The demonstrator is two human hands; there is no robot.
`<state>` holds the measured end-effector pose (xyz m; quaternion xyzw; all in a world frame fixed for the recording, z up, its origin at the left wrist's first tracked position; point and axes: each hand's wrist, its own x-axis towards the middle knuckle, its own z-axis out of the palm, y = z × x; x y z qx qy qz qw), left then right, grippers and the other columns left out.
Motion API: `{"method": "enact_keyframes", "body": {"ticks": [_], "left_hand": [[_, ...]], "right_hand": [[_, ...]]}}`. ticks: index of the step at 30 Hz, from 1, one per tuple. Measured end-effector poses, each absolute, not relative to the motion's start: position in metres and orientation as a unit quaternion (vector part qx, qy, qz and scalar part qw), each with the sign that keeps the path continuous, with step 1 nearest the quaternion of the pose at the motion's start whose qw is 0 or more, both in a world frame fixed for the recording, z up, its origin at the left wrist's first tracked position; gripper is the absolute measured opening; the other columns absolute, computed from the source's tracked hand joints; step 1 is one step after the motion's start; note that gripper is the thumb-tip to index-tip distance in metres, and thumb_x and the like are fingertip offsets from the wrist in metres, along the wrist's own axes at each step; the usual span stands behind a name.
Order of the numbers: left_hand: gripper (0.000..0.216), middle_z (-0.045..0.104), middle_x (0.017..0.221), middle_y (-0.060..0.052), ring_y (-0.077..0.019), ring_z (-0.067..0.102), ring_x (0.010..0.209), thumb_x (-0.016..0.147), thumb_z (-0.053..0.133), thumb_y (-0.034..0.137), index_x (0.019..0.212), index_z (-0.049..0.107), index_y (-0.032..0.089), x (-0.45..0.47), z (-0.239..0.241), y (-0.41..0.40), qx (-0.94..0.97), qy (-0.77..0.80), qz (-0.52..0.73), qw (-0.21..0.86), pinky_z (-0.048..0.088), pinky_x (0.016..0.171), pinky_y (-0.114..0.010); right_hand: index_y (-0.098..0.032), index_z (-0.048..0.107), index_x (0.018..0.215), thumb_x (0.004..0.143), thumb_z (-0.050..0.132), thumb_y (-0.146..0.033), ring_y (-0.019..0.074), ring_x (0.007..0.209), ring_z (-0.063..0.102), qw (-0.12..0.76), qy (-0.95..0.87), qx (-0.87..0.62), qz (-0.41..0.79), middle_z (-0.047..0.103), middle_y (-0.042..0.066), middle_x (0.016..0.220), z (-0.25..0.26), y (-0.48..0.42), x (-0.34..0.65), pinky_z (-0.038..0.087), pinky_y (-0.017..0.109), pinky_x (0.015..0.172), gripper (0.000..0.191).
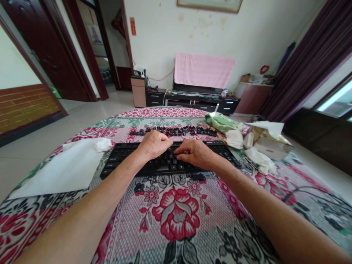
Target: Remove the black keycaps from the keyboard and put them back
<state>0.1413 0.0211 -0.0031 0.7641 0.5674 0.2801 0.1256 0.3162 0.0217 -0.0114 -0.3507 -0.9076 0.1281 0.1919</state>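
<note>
A black keyboard (121,159) lies across a round table covered by a red floral cloth (176,212). My left hand (154,144) rests on the keyboard's middle with its fingers curled in, the fingertips pinched at the key rows. My right hand (196,154) lies next to it, fingers bent down onto the keys; whether either holds a keycap is hidden. Beyond the keyboard, a row of loose black keycaps (176,131) lies on the cloth. One lone keycap (198,177) sits at the keyboard's near edge.
A white sheet of paper (63,170) with a crumpled tissue (103,144) lies at the left. At the right are a green packet (222,123), folded white tissues (235,139) and papers. A black cable (316,194) runs at the right edge. A TV cabinet stands behind.
</note>
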Motion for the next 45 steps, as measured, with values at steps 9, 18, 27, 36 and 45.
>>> {"method": "enact_keyframes", "body": {"ticks": [9,18,27,36,45], "left_hand": [[0.025,0.055,0.053,0.003,-0.0077,0.043,0.049,0.06,0.046,0.034,0.071,0.064,0.019,0.142,-0.008,0.022,0.826,0.486,0.174,0.227,0.026,0.044,-0.019],[0.025,0.056,0.054,0.004,-0.0077,0.045,0.05,0.061,0.048,0.035,0.076,0.064,0.023,0.144,-0.008,0.019,0.851,0.462,0.168,0.185,0.026,0.045,-0.019],[0.025,0.058,0.055,0.003,-0.008,0.046,0.049,0.06,0.047,0.035,0.074,0.063,0.022,0.146,-0.009,0.017,0.836,0.492,0.179,0.165,0.027,0.045,-0.019],[0.027,0.06,0.059,0.0,-0.0109,0.049,0.055,0.062,0.044,0.037,0.07,0.064,0.022,0.151,-0.01,0.016,0.832,0.513,0.165,0.131,0.027,0.047,-0.021],[0.026,0.061,0.061,-0.001,-0.0117,0.05,0.057,0.062,0.045,0.036,0.07,0.064,0.021,0.152,-0.011,0.016,0.829,0.522,0.165,0.119,0.029,0.049,-0.022]], "right_hand": [[-0.018,0.063,0.081,0.065,0.05,-0.024,0.0073,0.056,0.047,0.164,-0.89,-0.359,0.229,0.057,0.0,0.066,-0.013,0.03,0.318,0.034,0.02,0.051,0.022],[-0.016,0.063,0.079,0.061,0.052,-0.027,0.0059,0.05,0.042,0.164,-0.852,-0.397,0.301,0.057,0.0,0.062,-0.018,0.034,0.319,0.03,0.019,0.044,0.023],[-0.016,0.062,0.077,0.06,0.054,-0.029,0.0059,0.049,0.042,0.168,-0.843,-0.417,0.293,0.057,-0.001,0.06,-0.018,0.033,0.32,0.029,0.019,0.043,0.023],[-0.018,0.063,0.079,0.063,0.051,-0.027,0.0067,0.054,0.046,0.169,-0.863,-0.394,0.266,0.058,0.0,0.066,-0.015,0.03,0.322,0.033,0.019,0.048,0.022],[-0.017,0.063,0.08,0.068,0.046,-0.026,0.0069,0.057,0.047,0.167,-0.881,-0.368,0.246,0.059,0.001,0.069,-0.013,0.03,0.324,0.034,0.02,0.051,0.022]]}}
